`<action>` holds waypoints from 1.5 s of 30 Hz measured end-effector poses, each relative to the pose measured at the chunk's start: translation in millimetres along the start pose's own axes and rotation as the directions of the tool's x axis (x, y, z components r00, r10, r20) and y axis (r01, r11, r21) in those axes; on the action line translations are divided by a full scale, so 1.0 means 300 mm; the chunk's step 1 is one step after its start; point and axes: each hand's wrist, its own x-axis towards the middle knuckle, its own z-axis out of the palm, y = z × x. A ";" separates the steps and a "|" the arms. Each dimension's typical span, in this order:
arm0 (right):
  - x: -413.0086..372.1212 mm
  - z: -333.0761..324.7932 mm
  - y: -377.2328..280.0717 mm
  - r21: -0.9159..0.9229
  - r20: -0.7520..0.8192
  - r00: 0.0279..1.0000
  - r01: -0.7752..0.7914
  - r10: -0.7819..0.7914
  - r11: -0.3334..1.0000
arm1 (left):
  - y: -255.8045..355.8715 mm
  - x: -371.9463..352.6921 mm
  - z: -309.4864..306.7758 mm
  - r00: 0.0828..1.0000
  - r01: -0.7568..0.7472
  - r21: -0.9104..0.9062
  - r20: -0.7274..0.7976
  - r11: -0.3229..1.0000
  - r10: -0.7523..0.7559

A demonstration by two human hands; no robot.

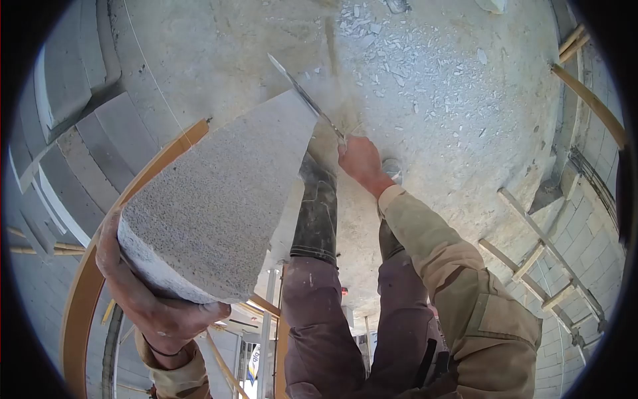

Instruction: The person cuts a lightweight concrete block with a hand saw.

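A long grey block, rough and speckled like aerated concrete, slants across the left half of the view. My left hand is closed round its near end, with the fingers along the side and the thumb at the lower edge. At the block's far end, my right hand is closed round the handle of a thin-bladed tool. The blade shows nearly edge-on, points up and to the left, and overlaps the block's far corner. My hand hides the handle, so I cannot tell what kind of tool it is.
White chips are scattered over the dusty floor ahead. My dark boots stand below the block. A curved wooden plank runs at the left, near stacked grey blocks. To the right, a wooden ladder lies by a block wall.
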 end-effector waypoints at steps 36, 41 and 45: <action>-0.144 -0.001 0.115 0.224 -0.297 0.923 0.315 -0.243 0.922 | 0.120 -0.129 0.095 0.987 -0.129 0.247 -0.065 0.960 0.149; -0.031 0.047 0.121 0.125 0.078 0.997 -0.021 0.011 0.992 | 0.138 -0.124 0.094 0.984 -0.132 0.260 -0.084 0.956 0.158; -0.084 0.038 0.098 0.229 -0.200 0.964 0.218 -0.173 0.949 | 0.130 -0.133 0.111 0.991 -0.101 0.171 -0.071 0.980 0.114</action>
